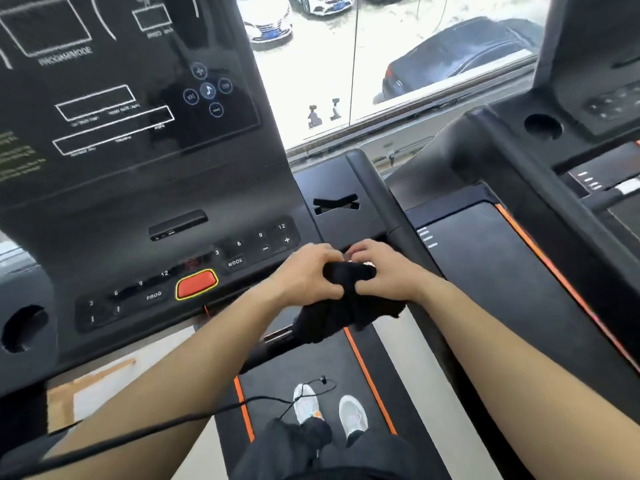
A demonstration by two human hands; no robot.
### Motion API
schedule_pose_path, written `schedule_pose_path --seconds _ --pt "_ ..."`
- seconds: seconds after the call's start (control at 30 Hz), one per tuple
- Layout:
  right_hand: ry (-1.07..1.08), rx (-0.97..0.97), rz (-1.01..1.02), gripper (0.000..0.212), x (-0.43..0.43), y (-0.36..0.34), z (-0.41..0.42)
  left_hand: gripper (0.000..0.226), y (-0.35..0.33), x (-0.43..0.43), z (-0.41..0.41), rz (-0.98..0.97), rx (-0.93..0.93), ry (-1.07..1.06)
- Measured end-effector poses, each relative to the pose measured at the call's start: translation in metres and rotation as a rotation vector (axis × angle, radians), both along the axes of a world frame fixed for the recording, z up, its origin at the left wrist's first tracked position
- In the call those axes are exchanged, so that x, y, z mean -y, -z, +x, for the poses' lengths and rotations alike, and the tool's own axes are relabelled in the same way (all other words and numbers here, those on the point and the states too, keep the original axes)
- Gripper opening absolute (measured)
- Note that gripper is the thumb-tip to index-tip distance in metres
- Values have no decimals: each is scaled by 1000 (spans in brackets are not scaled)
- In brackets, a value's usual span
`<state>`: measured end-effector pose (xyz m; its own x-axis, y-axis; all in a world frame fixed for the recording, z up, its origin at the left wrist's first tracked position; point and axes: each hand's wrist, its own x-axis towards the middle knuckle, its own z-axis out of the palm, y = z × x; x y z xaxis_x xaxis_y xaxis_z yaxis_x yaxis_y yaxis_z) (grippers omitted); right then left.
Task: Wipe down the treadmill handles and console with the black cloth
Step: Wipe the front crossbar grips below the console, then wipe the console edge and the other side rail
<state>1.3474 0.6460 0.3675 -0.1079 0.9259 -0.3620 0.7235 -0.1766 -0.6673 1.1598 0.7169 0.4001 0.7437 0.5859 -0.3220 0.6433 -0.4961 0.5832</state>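
Observation:
A black cloth (341, 308) is bunched between both hands in front of the treadmill console (138, 188). My left hand (306, 273) grips its left side and my right hand (388, 271) grips its right side, thumbs pressed into the fabric. The loose end of the cloth hangs down over the black right handle (381, 195), which runs from the console toward me. The console's dark display panel fills the upper left, with number keys and a red stop button (196, 284) along its lower edge. The handle's near part is hidden under the cloth.
A second treadmill (519, 271) with orange trim stands close on the right. A window (363, 64) ahead looks down on parked cars. Below are the belt (304, 368), my white shoes (351, 415) and a thin black cord (242, 400). Cup holder holes sit in both consoles.

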Motion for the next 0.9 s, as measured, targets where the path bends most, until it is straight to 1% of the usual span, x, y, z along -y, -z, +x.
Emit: schedule_pose_path --seconds 0.03,0.07,0.13,0.2,0.23,0.3,0.33,0.4,0.43,0.47,0.5,0.53,0.57,0.6,0.63,0.7,0.8,0.9 --pt "68 -70 -3 21 -2 -5 4 24 -5 -8 1 -58 29 -45" --pt "139 -110 15 17 -5 -12 10 23 -10 -17 2 -107 41 -93" --pt "262 -137 57 20 -9 -28 25 24 -18 -34 6 -170 82 -134" --pt "366 -127 109 18 -17 -43 39 29 -23 -50 17 -157 133 -171" --pt "402 -70 150 15 -24 -47 47 30 -24 -58 26 -99 158 -197" --pt "443 83 210 12 -42 -52 64 31 -24 -78 45 88 160 -265" --pt "448 174 232 19 -53 -52 71 33 -24 -86 55 223 109 -303" --pt "419 429 240 44 -71 -43 79 43 -17 -93 74 524 -77 -341" --pt "400 523 223 56 -78 -35 79 49 -10 -91 84 602 -123 -345" --pt "372 544 198 65 -82 -22 77 54 0 -85 94 603 -131 -327" --pt "345 499 163 69 -84 -7 73 59 12 -76 103 540 -126 -301" --pt "329 416 108 70 -85 10 69 64 26 -67 112 438 -132 -294" --pt "327 338 54 69 -85 24 64 67 41 -60 120 332 -159 -313" --pt "335 292 27 68 -85 36 62 68 57 -56 126 266 -187 -344" --pt "349 278 32 67 -88 44 62 69 71 -56 130 277 -207 -372" --pt "366 249 64 65 -107 48 67 68 87 -67 137 397 -214 -421" --pt "408 70 122 57 -161 53 80 65 94 -112 150 472 -198 -468" --pt "413 -45 90 47 -217 59 90 58 93 -168 161 496 -250 -464"
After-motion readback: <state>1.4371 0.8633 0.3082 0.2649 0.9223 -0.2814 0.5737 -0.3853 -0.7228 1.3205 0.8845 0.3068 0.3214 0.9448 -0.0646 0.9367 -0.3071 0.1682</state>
